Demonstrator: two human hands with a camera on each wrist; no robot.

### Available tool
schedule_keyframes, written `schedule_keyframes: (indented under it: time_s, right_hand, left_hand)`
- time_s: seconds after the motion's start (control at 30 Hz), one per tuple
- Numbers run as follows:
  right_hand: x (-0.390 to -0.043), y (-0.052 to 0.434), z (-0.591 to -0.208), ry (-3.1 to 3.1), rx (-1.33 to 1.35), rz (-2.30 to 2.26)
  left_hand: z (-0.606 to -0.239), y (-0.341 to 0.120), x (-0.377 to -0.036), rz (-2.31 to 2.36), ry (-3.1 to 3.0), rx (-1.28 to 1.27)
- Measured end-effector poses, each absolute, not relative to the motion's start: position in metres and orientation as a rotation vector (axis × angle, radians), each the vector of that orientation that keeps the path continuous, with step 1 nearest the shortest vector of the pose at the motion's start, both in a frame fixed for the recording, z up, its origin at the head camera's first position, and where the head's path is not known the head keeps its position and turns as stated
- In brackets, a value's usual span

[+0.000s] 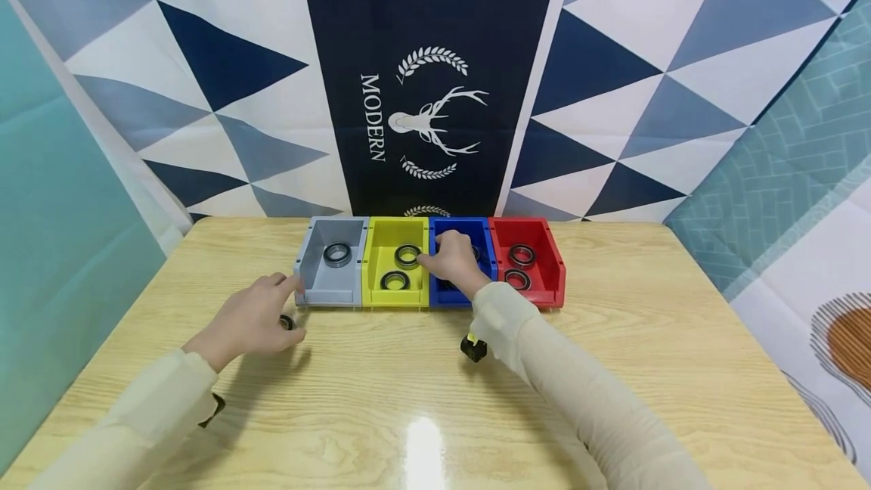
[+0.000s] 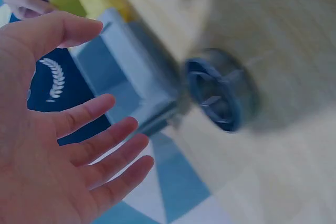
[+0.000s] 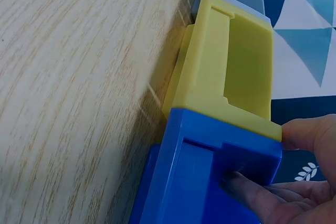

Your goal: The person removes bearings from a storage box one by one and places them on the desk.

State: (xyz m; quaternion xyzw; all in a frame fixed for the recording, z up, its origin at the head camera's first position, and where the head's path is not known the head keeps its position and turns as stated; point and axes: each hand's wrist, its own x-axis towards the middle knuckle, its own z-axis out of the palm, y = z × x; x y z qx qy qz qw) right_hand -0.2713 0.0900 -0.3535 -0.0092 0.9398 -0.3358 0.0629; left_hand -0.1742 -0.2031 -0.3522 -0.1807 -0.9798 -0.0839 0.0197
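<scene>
From the head camera, four little bins stand in a row at the far side of the wooden table (image 1: 612,369): a grey bin (image 1: 331,267), a yellow bin (image 1: 397,263), a blue bin (image 1: 479,244) and a red bin (image 1: 537,263). Dark rings lie inside them. The left hand (image 1: 255,316) is over the table just in front of the grey bin, its fingers loose and spread. A small black ring (image 1: 286,322) lies on the table right under that hand. The right hand (image 1: 452,263) reaches into the blue bin, fingers bent down inside it. From here it is hard to tell if it holds anything.

The left wrist camera is blurry. The left hand (image 2: 58,145) is wide open, palm showing, holding nothing. The ring (image 2: 218,95) sits on the table close to the grey bin (image 2: 131,87) and near the fingertips.

In the right wrist camera, the right hand (image 3: 294,182) grips the front wall of the blue bin (image 3: 210,182), thumb on top, fingers tucked into the slot. The yellow bin (image 3: 231,72) touches it on the next side.
</scene>
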Motion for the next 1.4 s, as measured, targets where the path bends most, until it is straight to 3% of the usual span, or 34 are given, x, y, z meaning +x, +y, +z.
schedule_keyframes:
  time_s: [0.53, 0.77, 1.4]
  right_hand:
    - [-0.277, 0.093, -0.353, 2.824, 0.066, -1.025]
    - [-0.273, 0.092, -0.357, 2.832, 0.080, -1.034]
    - [-0.270, 0.090, -0.352, 2.858, 0.068, -1.038]
  left_hand:
    - [-0.324, -0.167, -0.218, -0.203, -3.024, -0.712]
    - [-0.331, -0.152, -0.237, -0.025, -2.981, -0.631]
    - [-0.344, -0.143, -0.278, -0.078, -3.185, -0.470]
